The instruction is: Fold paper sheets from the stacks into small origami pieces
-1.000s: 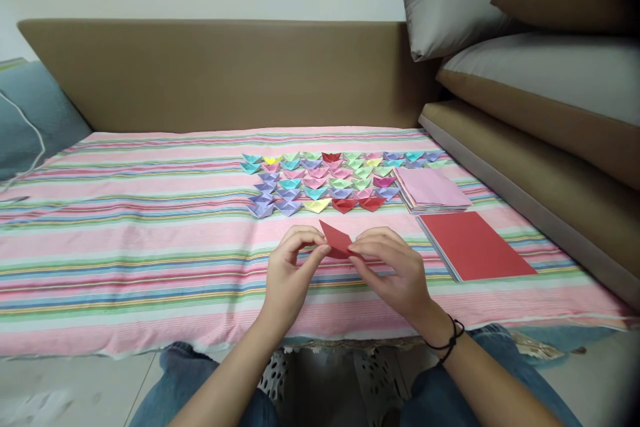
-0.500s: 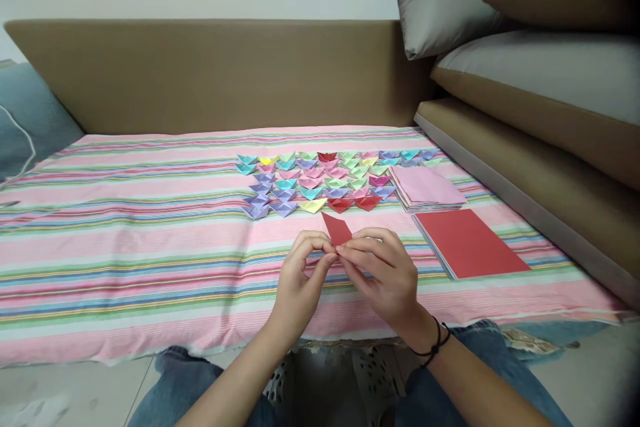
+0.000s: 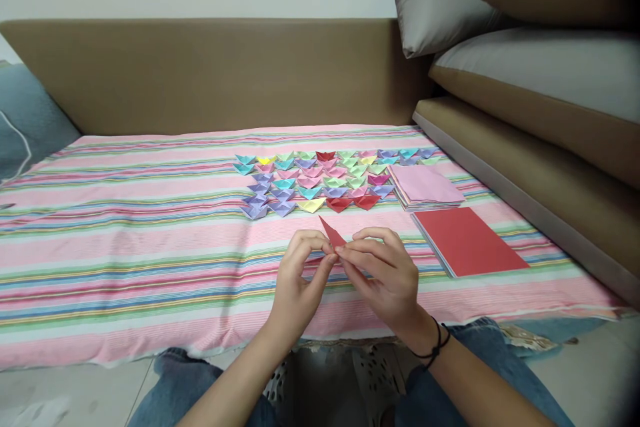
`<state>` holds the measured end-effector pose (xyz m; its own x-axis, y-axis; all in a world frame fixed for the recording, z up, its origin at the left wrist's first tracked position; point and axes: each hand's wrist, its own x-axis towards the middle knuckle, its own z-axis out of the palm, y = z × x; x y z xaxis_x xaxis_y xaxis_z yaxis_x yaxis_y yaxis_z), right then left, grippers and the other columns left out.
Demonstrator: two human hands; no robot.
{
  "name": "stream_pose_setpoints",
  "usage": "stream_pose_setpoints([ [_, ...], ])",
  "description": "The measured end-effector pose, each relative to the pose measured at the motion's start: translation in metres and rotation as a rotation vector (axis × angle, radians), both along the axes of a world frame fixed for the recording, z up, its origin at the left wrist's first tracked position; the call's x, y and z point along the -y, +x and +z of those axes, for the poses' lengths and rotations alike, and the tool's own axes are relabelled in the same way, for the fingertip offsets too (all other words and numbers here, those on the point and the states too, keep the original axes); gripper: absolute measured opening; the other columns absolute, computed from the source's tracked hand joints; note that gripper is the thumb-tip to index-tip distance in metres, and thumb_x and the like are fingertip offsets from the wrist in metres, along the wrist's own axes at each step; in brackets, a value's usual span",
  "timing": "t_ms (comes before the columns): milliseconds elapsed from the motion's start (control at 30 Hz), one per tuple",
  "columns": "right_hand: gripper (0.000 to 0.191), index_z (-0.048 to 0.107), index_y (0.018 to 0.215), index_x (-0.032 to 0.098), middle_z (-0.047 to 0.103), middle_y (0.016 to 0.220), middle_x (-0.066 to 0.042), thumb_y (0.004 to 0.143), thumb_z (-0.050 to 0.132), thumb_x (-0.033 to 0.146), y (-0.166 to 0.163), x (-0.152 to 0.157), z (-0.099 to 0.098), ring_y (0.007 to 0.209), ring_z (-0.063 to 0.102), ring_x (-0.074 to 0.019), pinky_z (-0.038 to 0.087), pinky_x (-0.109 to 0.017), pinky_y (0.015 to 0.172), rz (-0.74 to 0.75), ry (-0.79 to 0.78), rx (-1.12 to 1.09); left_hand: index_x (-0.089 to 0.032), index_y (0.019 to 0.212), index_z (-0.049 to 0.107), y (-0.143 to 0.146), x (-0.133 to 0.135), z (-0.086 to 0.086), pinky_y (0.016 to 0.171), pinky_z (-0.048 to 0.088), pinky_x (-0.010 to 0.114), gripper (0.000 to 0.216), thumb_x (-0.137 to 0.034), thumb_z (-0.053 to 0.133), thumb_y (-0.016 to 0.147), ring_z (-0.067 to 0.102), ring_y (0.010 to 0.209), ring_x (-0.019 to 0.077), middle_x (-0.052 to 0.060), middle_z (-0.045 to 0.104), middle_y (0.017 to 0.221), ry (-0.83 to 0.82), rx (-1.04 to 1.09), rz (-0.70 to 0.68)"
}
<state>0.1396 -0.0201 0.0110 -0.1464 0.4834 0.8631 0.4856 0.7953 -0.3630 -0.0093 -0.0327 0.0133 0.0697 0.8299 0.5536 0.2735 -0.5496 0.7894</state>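
A piece of folded red paper (image 3: 332, 232) is pinched between both hands above the striped cloth. My left hand (image 3: 304, 273) grips its near left edge with thumb and forefinger. From the other side my right hand (image 3: 383, 270), a black cord on its wrist, closes its fingertips on the same paper. The fingertips of the two hands nearly meet, and they hide the paper's lower part. A narrow red point sticks up beyond them. Just past it stand rows of small folded paper boats (image 3: 311, 191) in many colours.
Right of the boats lies a stack of pink-topped paper (image 3: 427, 185). Nearer is a pile of sheets with red on top (image 3: 473, 243). A striped cloth (image 3: 125, 240) covers the surface. Grey and brown cushions (image 3: 540, 80) are piled at the right, beside a brown backrest (image 3: 225, 73).
The red paper has turned or folded, so its visible part looks narrower and more pointed. Both hands keep their pinch in nearly the same place.
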Motion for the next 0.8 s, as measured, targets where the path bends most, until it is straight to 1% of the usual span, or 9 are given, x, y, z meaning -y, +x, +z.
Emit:
stream_pose_setpoints([
  [133, 0.027, 0.069, 0.092, 0.027, 0.072, 0.078, -0.001, 0.075, 0.066, 0.006, 0.0000, 0.0005, 0.0012, 0.081, 0.058, -0.0206, 0.050, -0.039, 0.069, -0.007, 0.002, -0.002, -0.020, 0.086, 0.058, -0.0015, 0.0003, -0.0001, 0.088, 0.042, 0.031, 0.005, -0.016, 0.056, 0.086, 0.050, 0.101, 0.0179, 0.005, 0.050, 0.098, 0.052, -0.027, 0.037],
  [200, 0.027, 0.069, 0.092, 0.027, 0.072, 0.077, -0.001, 0.075, 0.066, 0.006, 0.0001, 0.0006, 0.0012, 0.081, 0.058, -0.0207, 0.050, -0.039, 0.070, -0.010, -0.004, -0.001, -0.021, 0.088, 0.059, -0.0016, 0.0003, -0.0003, 0.090, 0.042, 0.032, 0.006, -0.015, 0.056, 0.086, 0.050, 0.104, 0.0184, 0.005, 0.049, 0.100, 0.068, -0.043, 0.041],
  [400, 0.023, 0.070, 0.088, 0.026, 0.071, 0.077, -0.001, 0.075, 0.066, 0.007, -0.0012, 0.0003, 0.0028, 0.083, 0.057, -0.0211, 0.051, -0.041, 0.074, 0.008, -0.034, -0.024, -0.021, 0.089, 0.057, 0.0000, 0.0004, -0.0015, 0.089, 0.043, 0.033, 0.007, -0.015, 0.054, 0.086, 0.050, 0.103, 0.0179, 0.006, 0.049, 0.101, 0.088, -0.059, 0.062],
  [533, 0.019, 0.070, 0.084, 0.025, 0.071, 0.075, -0.001, 0.076, 0.066, 0.008, -0.0030, 0.0004, 0.0056, 0.081, 0.057, -0.0196, 0.051, -0.042, 0.078, 0.038, -0.082, -0.050, -0.021, 0.087, 0.057, 0.0004, 0.0000, -0.0013, 0.087, 0.044, 0.032, 0.007, -0.014, 0.054, 0.086, 0.050, 0.102, 0.0180, 0.006, 0.049, 0.100, 0.085, -0.071, 0.069],
  [800, 0.018, 0.070, 0.081, 0.025, 0.070, 0.072, 0.000, 0.078, 0.063, 0.009, -0.0043, 0.0009, 0.0071, 0.076, 0.058, -0.0180, 0.051, -0.041, 0.079, 0.045, -0.099, -0.052, -0.021, 0.086, 0.057, 0.0008, 0.0002, 0.0000, 0.082, 0.044, 0.030, 0.009, -0.012, 0.055, 0.085, 0.051, 0.095, 0.0162, 0.004, 0.050, 0.096, 0.112, -0.110, 0.092],
])
